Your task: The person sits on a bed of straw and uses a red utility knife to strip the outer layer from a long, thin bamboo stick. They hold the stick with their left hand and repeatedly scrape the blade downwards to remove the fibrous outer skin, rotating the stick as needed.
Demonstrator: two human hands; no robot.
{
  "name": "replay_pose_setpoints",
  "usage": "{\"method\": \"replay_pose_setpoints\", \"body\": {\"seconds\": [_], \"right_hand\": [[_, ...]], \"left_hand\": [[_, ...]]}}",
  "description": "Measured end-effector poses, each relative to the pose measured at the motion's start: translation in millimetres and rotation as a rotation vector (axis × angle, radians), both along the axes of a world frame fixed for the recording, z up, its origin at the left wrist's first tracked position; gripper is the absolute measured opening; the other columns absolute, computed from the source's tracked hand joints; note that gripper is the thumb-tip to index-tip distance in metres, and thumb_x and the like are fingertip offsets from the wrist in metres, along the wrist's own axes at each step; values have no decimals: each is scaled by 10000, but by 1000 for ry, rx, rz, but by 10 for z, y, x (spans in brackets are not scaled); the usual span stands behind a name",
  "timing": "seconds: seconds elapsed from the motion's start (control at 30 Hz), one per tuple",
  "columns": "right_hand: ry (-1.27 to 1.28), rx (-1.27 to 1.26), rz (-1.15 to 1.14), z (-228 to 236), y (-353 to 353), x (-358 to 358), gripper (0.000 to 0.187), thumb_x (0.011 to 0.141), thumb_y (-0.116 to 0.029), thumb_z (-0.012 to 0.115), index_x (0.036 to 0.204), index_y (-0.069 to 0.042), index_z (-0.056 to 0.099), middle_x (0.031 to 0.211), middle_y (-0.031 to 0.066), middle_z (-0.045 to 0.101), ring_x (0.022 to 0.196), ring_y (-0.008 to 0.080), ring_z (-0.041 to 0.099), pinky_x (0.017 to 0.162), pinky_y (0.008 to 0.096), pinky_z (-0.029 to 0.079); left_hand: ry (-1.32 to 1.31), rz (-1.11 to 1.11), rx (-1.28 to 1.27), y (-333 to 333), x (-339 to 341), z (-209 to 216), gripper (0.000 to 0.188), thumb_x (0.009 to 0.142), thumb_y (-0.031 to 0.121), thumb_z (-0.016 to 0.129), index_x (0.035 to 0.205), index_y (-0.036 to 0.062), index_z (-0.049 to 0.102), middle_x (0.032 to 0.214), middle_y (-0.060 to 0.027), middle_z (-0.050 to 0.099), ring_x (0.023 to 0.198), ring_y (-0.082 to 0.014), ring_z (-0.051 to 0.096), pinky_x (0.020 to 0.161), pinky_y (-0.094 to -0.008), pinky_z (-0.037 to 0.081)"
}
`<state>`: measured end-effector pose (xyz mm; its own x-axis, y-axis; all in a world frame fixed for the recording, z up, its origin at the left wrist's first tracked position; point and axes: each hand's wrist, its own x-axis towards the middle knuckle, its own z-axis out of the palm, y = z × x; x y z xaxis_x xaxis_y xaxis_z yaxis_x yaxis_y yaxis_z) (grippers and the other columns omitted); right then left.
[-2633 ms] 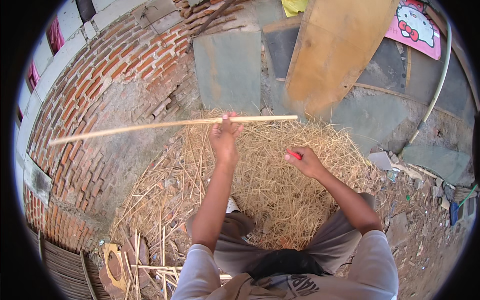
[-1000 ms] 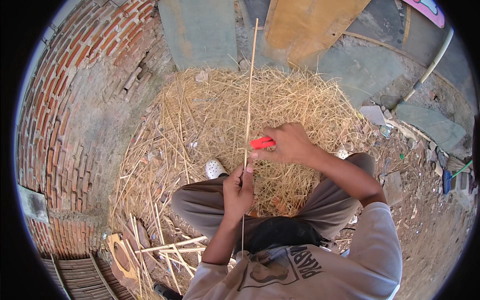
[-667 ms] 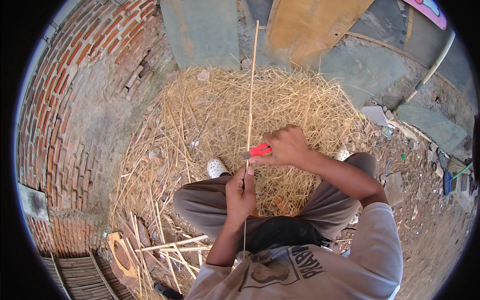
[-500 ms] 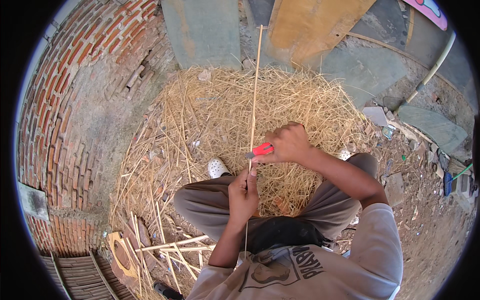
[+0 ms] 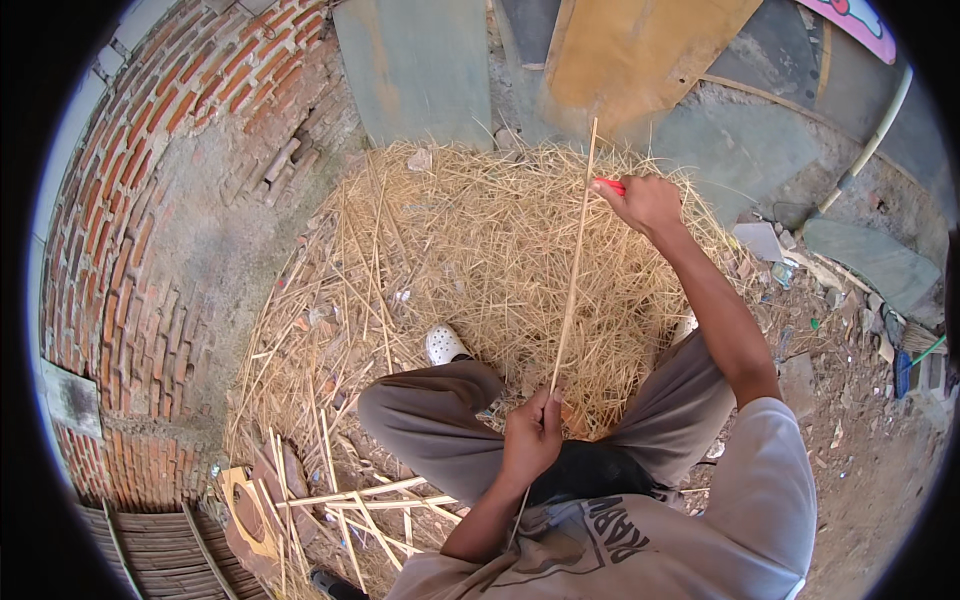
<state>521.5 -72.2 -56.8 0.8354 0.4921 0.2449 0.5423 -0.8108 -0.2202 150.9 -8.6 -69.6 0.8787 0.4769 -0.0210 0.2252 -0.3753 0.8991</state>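
A long, thin pale strip, like split bamboo (image 5: 571, 300), slants away from my lap toward the far boards. My left hand (image 5: 532, 437) is closed round its near part, and the tail end runs back beside my shirt. Farther out, my right hand (image 5: 646, 204) grips a red-handled utility knife (image 5: 609, 186) against the strip, close to its far end. Most of the knife is hidden by my fingers, and its blade cannot be made out. Beneath the strip lies a broad heap of pale shavings (image 5: 480, 230), between and beyond my bent legs.
Several longer strips (image 5: 365, 500) lie crossed at my left, next to a board with a round hole (image 5: 248, 512). A brick wall (image 5: 130, 270) rises on the left. Boards (image 5: 415, 75) lean behind the heap. Rubble and a blue brush-like thing (image 5: 902, 372) are at the right.
My right hand has slid the knife far along the strip, away from my body. My left hand has come nearer my lap and a little right, and the strip now leans more to the right.
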Motion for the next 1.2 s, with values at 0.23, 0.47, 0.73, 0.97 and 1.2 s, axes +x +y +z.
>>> {"method": "replay_pose_setpoints", "body": {"seconds": [0.23,0.47,0.73,0.97,1.2], "right_hand": [[-4,-21,13,-135,-185,174,853,829,-826,322,758,-66,701,671,170,652,682,319,676,606,453,523],[263,106,-629,-421,-1272,1169,961,821,-843,279,1037,-2,690,1089,274,652,1017,394,649,873,478,487],[512,340,136,199,-234,-172,781,775,-810,510,564,-59,537,553,67,526,557,212,540,561,385,435],[1101,863,346,106,254,-1067,371,933,-407,612,821,-54,631,503,-51,368,403,60,335,395,257,270],[1393,951,298,127,154,-962,359,968,-384,557,799,-68,579,487,-65,321,385,50,269,393,235,231]], "left_hand": [[143,-64,-25,58,-332,271,230,983,139,520,1143,18,633,565,-107,440,505,-92,430,484,-278,368],[342,-25,-254,-209,-1230,396,262,998,190,523,1159,19,640,592,32,471,572,-28,442,518,-226,393],[20,112,-587,479,-140,117,307,1030,250,483,1148,9,633,541,104,367,474,18,307,441,-200,224],[-39,-18,-680,223,337,193,359,1029,246,478,1227,-34,583,509,58,368,419,-20,307,422,-204,252],[-53,33,-833,128,-2,229,369,1024,231,486,1254,-47,561,510,47,360,422,-34,308,427,-214,275]]}}
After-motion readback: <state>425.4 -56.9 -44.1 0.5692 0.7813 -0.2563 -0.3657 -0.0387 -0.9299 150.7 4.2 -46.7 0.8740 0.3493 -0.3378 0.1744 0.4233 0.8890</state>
